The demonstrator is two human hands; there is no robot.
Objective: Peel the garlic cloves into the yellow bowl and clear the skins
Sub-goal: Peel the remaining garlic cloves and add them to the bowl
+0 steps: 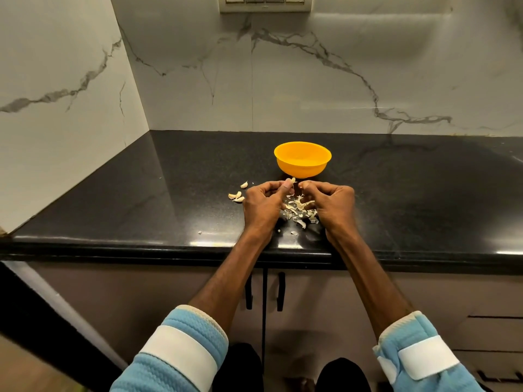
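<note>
Left hand (263, 203): curled, pinching clove (292, 181) at fingertips.
Right hand (335, 202): curled beside clove; we cannot tell its hold.
Clove: we judge it light, slippery; pinch the ends.
Yellow bowl (300, 168): just beyond hands.

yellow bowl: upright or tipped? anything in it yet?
Upright: the yellow bowl sits on its base on the counter, rim up. Nothing shows inside, but the near rim hides the bottom.
</note>
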